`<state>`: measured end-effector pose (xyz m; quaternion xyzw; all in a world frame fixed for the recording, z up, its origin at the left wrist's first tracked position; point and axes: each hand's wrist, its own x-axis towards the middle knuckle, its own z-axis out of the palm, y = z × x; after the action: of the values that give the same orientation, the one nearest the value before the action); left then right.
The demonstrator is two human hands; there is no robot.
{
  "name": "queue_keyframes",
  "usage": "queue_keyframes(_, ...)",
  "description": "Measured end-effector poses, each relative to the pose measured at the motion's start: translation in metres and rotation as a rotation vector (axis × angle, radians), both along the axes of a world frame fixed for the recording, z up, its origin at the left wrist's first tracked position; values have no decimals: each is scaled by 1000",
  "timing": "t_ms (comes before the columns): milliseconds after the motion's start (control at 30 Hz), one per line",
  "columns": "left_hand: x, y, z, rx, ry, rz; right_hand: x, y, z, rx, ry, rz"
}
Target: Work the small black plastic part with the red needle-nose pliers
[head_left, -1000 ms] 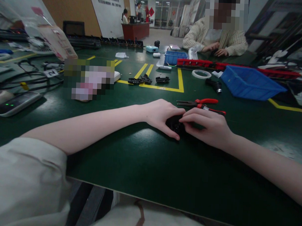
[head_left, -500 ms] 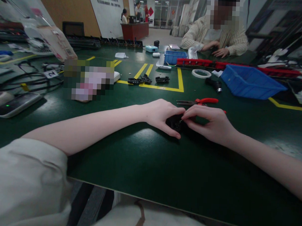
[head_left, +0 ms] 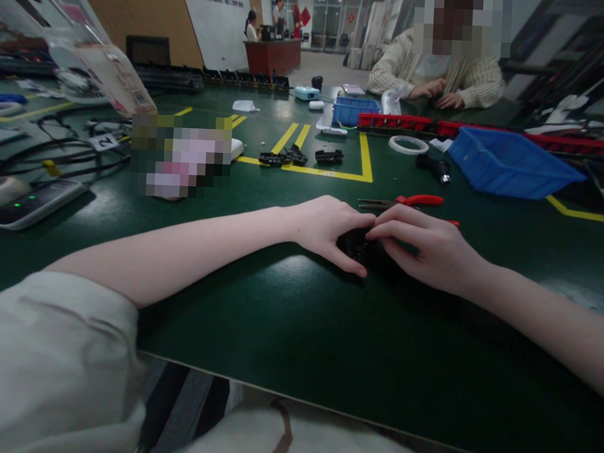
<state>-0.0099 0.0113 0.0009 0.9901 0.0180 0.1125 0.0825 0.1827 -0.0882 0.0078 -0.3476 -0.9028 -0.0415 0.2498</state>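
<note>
A small black part [head_left: 357,245] rests on the green table [head_left: 288,319], held between the thumb and fingers of my left hand [head_left: 329,231]. At its right side is my right hand [head_left: 426,248], fingertips pinched together against the part; anything tiny between them is too small to make out. Just behind my right hand lie pliers with red handles [head_left: 420,199], their jaws pointing left. Farther back, several black clip-like pieces [head_left: 329,156] sit near yellow tape lines.
A blue bin [head_left: 515,162], a tape roll [head_left: 408,145] and a black tool [head_left: 433,167] stand at the right. To the left are a phone [head_left: 189,158], black cables [head_left: 49,152] and a grey device [head_left: 35,203]. A person [head_left: 439,72] sits across the table.
The whole view has shifted slightly, so things appear a little farther right. My right fingertips have moved slightly at the black part; my left hand keeps its hold.
</note>
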Motion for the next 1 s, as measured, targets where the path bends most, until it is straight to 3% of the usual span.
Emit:
queue_keyframes(233,0,0,0,-4,3,5,-2,-1,5,-38,-115,-16)
queue_keyframes(433,-1,-2,1,-35,-7,88,-2,-2,4,-41,-163,-37)
queue_keyframes(800,-3,0,2,-56,20,70,-2,2,-8,-261,196,-148)
queue_keyframes(1000,-2,2,1,-39,31,54,-3,1,-8,-228,214,-158)
